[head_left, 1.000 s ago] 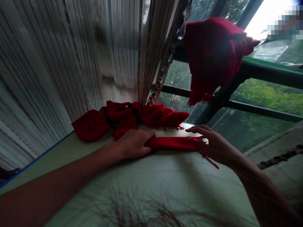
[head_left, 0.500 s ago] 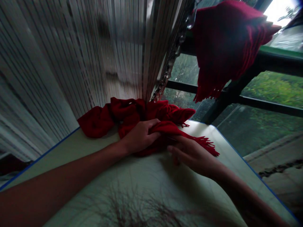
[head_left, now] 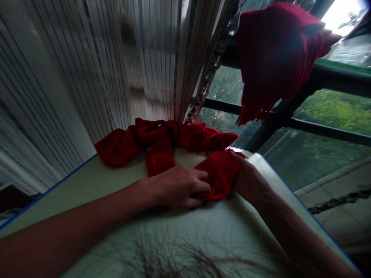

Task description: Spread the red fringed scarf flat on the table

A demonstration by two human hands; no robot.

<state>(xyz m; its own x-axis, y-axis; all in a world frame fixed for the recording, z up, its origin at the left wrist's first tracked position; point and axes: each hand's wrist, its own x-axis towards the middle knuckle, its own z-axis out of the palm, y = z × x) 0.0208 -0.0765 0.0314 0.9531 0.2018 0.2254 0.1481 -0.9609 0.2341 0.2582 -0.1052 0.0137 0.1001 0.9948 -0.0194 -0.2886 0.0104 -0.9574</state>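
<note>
A red fringed scarf (head_left: 159,154) lies bunched across the pale table (head_left: 185,227), its near end spread out between my hands. My left hand (head_left: 182,187) has curled fingers on the near edge of that end, gripping the cloth. At the scarf's right side, my right hand (head_left: 251,177) pinches the border, thumb on top near the fringe. The fingers under the cloth are hidden. Behind, the rest of the scarf is crumpled in loose folds along the table's far edge.
More red fringed fabric (head_left: 275,58) hangs over a dark window frame (head_left: 321,131) at upper right. A striped string curtain (head_left: 116,69) comes down just beyond the table's far left side. The table has a blue edge (head_left: 49,195). Strands of hair show at the bottom.
My left hand has moved right and nearer on the cloth. The right hand has gone outward to the scarf's right border, and the near end now lies flatter.
</note>
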